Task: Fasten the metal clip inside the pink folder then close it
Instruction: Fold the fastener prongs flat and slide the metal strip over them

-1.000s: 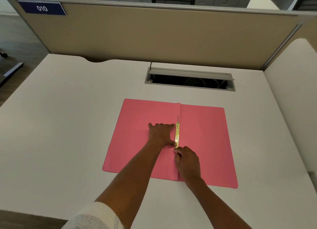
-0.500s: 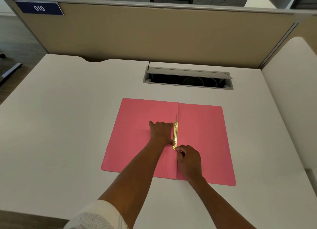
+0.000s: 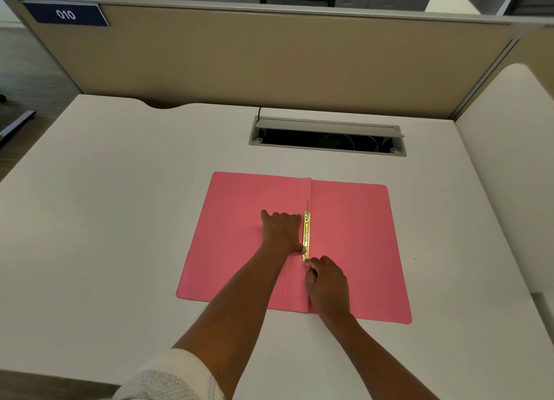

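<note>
A pink folder (image 3: 359, 243) lies open and flat on the white desk (image 3: 120, 220). Along its centre fold runs a gold metal clip (image 3: 306, 232), with a thin prong sticking out at its far end. My left hand (image 3: 281, 230) rests on the left leaf right beside the clip, fingers curled, thumb touching the clip's near end. My right hand (image 3: 326, 282) sits just below the clip, its fingertips pinched on the clip's near end. The near prong is hidden under my fingers.
An open cable hatch (image 3: 326, 137) with a raised grey lid is set in the desk behind the folder. A beige partition (image 3: 269, 58) with a blue "010" label (image 3: 66, 14) closes off the back. Another white desk (image 3: 509, 175) adjoins on the right.
Both hands stay on the clip. My right hand has shifted slightly nearer along the fold; the view has shifted a little.
</note>
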Motion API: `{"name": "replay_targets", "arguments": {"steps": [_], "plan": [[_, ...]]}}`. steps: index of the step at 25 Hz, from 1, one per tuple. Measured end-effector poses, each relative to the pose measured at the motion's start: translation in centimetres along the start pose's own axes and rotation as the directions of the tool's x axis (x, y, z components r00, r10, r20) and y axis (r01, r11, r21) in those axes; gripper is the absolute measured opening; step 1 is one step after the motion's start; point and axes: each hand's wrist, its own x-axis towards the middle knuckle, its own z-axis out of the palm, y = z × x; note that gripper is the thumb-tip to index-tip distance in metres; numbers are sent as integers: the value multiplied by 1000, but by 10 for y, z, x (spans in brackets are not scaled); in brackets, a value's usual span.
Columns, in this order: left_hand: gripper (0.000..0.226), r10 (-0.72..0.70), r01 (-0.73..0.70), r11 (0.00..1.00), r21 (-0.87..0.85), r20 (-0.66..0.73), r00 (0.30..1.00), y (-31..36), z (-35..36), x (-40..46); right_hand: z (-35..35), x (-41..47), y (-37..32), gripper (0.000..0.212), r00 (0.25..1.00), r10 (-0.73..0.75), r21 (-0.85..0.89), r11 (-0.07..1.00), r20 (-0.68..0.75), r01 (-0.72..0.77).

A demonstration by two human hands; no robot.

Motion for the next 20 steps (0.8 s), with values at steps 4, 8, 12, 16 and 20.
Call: {"name": "replay_targets", "arguments": {"steps": [4,8,12,16,20], "plan": [[75,2,-2,1000,-1,1,1000,0,1,0,4,-5,-4,19,1000,3,-15,1000,16,-3],[77,19,-19,1000,0,-16,1000,-2,3,0,2,-11,-1,23,999,-28,20,999,16,28],[84,38,-37,999,13,-63,997,-5,7,-2,-8,-13,9,20,998,-39,58,997,-41,41],[87,41,-40,999,7,-78,996,-6,8,-3,-15,9,28,21,996,-44,-30,999,-81,41],[89,42,-43,999,-13,-70,997,-7,11,-4,-20,37,51,44,995,-97,-266,959,31,102]]}}
